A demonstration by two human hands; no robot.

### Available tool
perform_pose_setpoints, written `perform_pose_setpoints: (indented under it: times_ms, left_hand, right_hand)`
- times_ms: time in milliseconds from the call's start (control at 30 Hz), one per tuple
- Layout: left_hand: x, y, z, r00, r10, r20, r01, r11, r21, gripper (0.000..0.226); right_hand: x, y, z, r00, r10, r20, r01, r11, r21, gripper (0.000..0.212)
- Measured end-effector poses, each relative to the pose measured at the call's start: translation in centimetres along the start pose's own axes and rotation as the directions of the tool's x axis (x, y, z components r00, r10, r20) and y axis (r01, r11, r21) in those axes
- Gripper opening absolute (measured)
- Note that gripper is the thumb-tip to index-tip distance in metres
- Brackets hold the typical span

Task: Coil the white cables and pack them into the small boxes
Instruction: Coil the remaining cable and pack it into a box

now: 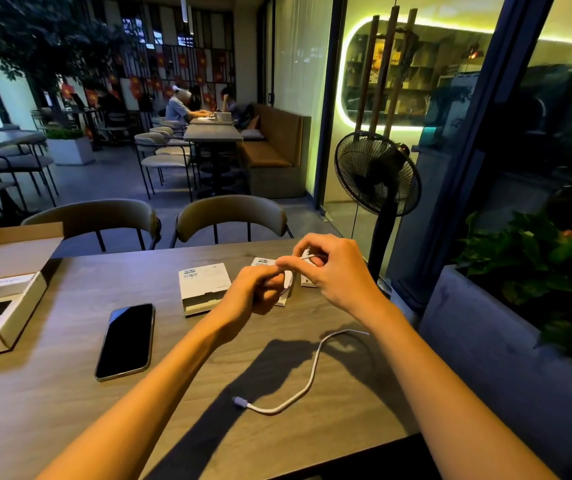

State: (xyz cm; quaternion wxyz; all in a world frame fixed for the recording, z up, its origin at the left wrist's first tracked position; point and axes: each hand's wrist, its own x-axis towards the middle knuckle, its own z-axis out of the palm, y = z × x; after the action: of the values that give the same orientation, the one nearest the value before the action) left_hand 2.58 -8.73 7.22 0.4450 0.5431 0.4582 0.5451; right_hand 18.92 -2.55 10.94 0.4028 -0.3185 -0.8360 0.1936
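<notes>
Both hands, left hand (260, 285) and right hand (333, 268), fingers curled, pinching white cable (303, 382) above small boxes (203, 285), table (69, 393)

White cable (307, 382), white boxes (203, 284) w/ barcodes, black phone (125, 341).

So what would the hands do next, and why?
Probably wind another loop: the left hand and right hand both pinch the thin white cable, but a long tail lies loose on the wooden table.
</notes>
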Motion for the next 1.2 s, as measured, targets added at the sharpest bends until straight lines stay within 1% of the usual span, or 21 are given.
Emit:
perform_pose_setpoints:
  times_ms: [100, 200, 300, 367, 400, 467, 533, 567, 600, 667, 700, 733, 800, 867, 900, 933, 967, 1033, 1067, 1133, 1200]
  left_hand:
    - [-0.4, 1.1, 0.2, 0.996, -0.058, 0.071, 0.074, 0.967, -0.245, 0.044]
    - [-0.4, 1.8, 0.4, 0.994, -0.072, 0.085, 0.100, 0.909, -0.404, 0.039]
    - [-0.1, 1.8, 0.2, 0.991, -0.072, 0.115, 0.126, 0.795, -0.593, 0.041]
    - [0.2, 1.9, 0.1, 0.991, -0.064, 0.117, 0.129, 0.675, -0.726, 0.042]
    - [0.4, 1.9, 0.1, 0.994, -0.054, 0.091, 0.104, 0.633, -0.767, 0.041]
    - [0.9, 2.2, -0.2, 0.999, -0.048, -0.023, 0.011, 0.611, -0.792, 0.036]
    - [1.5, 2.4, -0.8, 0.984, -0.068, -0.167, -0.087, 0.633, -0.769, 0.032]
    - [1.8, 2.4, -1.4, 0.971, -0.076, -0.228, -0.115, 0.689, -0.716, 0.031]
    - [2.0, 2.2, -1.9, 0.957, -0.068, -0.284, -0.124, 0.786, -0.606, 0.032]
    - [2.0, 1.5, -2.9, 0.934, -0.005, -0.357, -0.085, 0.968, -0.238, 0.036]
    - [1.8, 1.1, -3.2, 0.933, 0.050, -0.356, -0.068, 0.997, -0.039, 0.038]
    - [1.5, 0.5, -3.3, 0.938, 0.117, -0.325, -0.073, 0.987, 0.146, 0.039]
    - [0.8, -0.5, -3.1, 0.949, 0.226, -0.222, -0.107, 0.888, 0.447, 0.038]
    - [0.2, -1.2, -2.6, 0.958, 0.262, -0.113, -0.138, 0.772, 0.620, 0.038]
    - [0.0, -1.3, -2.5, 0.967, 0.244, -0.068, -0.144, 0.753, 0.643, 0.040]
    - [-0.2, -1.3, -2.3, 0.978, 0.204, -0.035, -0.139, 0.775, 0.616, 0.043]
    - [-0.3, -1.3, -2.2, 0.988, 0.152, -0.014, -0.121, 0.833, 0.540, 0.045]
    - [-0.6, -0.7, -1.9, 0.998, 0.062, 0.003, -0.059, 0.948, 0.312, 0.051]
    - [-0.7, -0.1, -1.6, 1.000, 0.028, 0.005, -0.028, 0.978, 0.205, 0.051]
    - [-0.9, 1.1, -1.1, 0.999, -0.001, 0.038, 0.002, 1.000, -0.019, 0.043]
    - [-1.0, 2.2, -1.1, 0.996, 0.000, 0.087, 0.025, 0.957, -0.288, 0.039]
  right_hand:
    - [-0.3, 0.8, 2.0, 0.998, 0.055, -0.002, -0.055, 0.996, 0.068, 0.043]
    - [-1.0, 0.8, 4.1, 0.975, 0.216, 0.043, -0.220, 0.953, 0.208, 0.058]
    - [-1.4, 0.0, 5.5, 0.909, 0.384, 0.160, -0.414, 0.797, 0.440, 0.064]
    - [-1.5, -0.6, 5.8, 0.875, 0.423, 0.236, -0.480, 0.689, 0.543, 0.061]
    - [-1.7, -1.0, 6.0, 0.860, 0.433, 0.271, -0.506, 0.656, 0.560, 0.058]
    - [-2.4, -1.5, 6.8, 0.824, 0.450, 0.345, -0.566, 0.639, 0.520, 0.051]
    - [-3.4, -2.0, 8.0, 0.813, 0.428, 0.395, -0.573, 0.713, 0.404, 0.046]
    - [-3.9, -2.2, 8.5, 0.821, 0.402, 0.406, -0.548, 0.756, 0.359, 0.043]
    - [-4.3, -2.3, 8.8, 0.833, 0.380, 0.402, -0.521, 0.784, 0.339, 0.039]
    - [-4.4, -2.5, 8.7, 0.873, 0.366, 0.321, -0.456, 0.846, 0.277, 0.033]
    - [-4.2, -2.6, 8.2, 0.894, 0.367, 0.257, -0.425, 0.876, 0.229, 0.031]
    - [-3.9, -2.5, 7.7, 0.909, 0.367, 0.199, -0.403, 0.894, 0.195, 0.028]
    - [-3.3, -2.6, 6.3, 0.926, 0.354, 0.132, -0.373, 0.913, 0.166, 0.023]
    - [-2.8, -2.8, 4.9, 0.937, 0.333, 0.106, -0.343, 0.934, 0.097, 0.018]
    - [-2.5, -2.9, 4.1, 0.946, 0.316, 0.075, -0.320, 0.946, 0.052, 0.015]
    - [-2.1, -2.8, 3.4, 0.958, 0.287, 0.028, -0.287, 0.958, 0.013, 0.016]
    - [-1.7, -2.7, 2.5, 0.968, 0.251, -0.018, -0.251, 0.968, -0.018, 0.019]
    - [-0.8, -2.3, 1.0, 0.984, 0.167, -0.062, -0.169, 0.985, -0.032, 0.030]
    - [-0.4, -2.1, 0.5, 0.989, 0.135, -0.068, -0.136, 0.991, -0.016, 0.033]
    - [0.0, -2.0, 0.2, 0.993, 0.099, -0.066, -0.093, 0.992, 0.090, 0.033]
    - [0.1, -1.8, 1.1, 0.991, 0.121, -0.062, -0.103, 0.968, 0.228, 0.031]
